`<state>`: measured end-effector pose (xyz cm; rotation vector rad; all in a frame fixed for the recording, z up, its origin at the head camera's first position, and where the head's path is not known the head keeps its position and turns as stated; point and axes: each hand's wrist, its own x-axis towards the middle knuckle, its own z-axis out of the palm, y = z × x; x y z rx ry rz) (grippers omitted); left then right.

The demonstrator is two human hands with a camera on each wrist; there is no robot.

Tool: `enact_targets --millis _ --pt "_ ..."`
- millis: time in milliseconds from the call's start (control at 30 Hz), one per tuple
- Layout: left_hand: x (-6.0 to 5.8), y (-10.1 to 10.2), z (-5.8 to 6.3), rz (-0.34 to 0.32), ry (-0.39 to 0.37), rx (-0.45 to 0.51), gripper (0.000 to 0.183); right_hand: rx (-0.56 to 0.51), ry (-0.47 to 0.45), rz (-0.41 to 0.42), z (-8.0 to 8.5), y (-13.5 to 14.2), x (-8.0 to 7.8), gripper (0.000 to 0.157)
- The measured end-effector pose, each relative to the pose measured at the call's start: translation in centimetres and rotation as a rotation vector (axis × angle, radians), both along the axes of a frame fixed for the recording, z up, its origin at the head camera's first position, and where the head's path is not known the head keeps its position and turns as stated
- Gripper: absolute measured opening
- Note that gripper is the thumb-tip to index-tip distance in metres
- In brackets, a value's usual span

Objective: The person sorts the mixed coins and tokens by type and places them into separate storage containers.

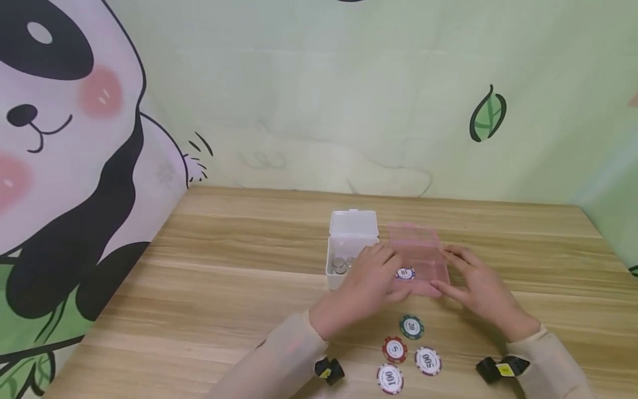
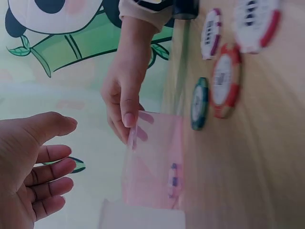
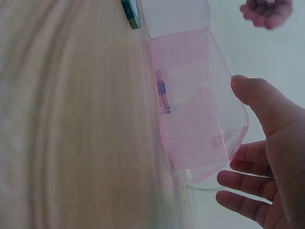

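A pink see-through plastic box [image 1: 423, 266] stands on the table with its lid tipped back. Inside lies a white-and-blue poker chip [image 1: 405, 273] marked 10. My right hand [image 1: 480, 285] holds the box at its right end, the thumb at the front rim and a finger farther back on the side. Over the front left of this box hovers my left hand [image 1: 371, 280], its thumb and fingers apart with nothing between them. Just left stands a white box [image 1: 353, 244], lid up, with several silvery coins [image 1: 340, 263]; the left hand hides part of it.
Nearer the front edge lie a green 20 chip [image 1: 411, 327], a red 5 chip [image 1: 395, 349], a purple-edged 500 chip [image 1: 428, 361] and a red-edged 100 chip [image 1: 390, 379]. Behind the wooden table [image 1: 224, 316] hangs a cloth backdrop [image 1: 309, 100] with a panda print.
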<state>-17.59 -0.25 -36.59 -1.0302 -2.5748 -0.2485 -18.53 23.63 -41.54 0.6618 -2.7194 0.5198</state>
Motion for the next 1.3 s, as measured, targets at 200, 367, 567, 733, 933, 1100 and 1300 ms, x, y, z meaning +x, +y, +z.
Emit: enact_targets --millis 200,367,567,733,933,1100,1300 --pt "1.3 -1.5 -0.7 -0.022 -0.074 0.029 0.032 0.001 -0.004 -0.006 0.1 -0.1 0.1 0.067" --pt "2.2 -2.4 -1.1 -0.047 -0.109 0.036 0.033 0.010 -0.015 -0.019 0.1 0.0 0.2 0.068" --pt "3.3 -3.0 -1.6 -0.080 -0.122 0.030 0.036 0.015 -0.020 -0.023 0.1 0.1 0.2 0.068" --pt "4.0 -3.3 -2.0 -0.107 -0.136 0.023 0.037 0.020 -0.031 -0.030 0.0 0.0 0.2 0.069" --pt "4.8 -3.6 -2.8 -0.158 -0.135 0.024 0.040 0.024 -0.032 -0.033 0.0 0.2 0.1 0.069" --pt "5.5 -3.8 -3.4 -0.195 -0.166 0.038 0.042 0.025 -0.042 -0.035 0.1 0.2 0.1 0.069" --pt "6.4 -3.9 -3.8 -0.198 -0.219 -0.004 0.041 0.027 -0.071 -0.042 0.1 0.0 0.1 0.070"
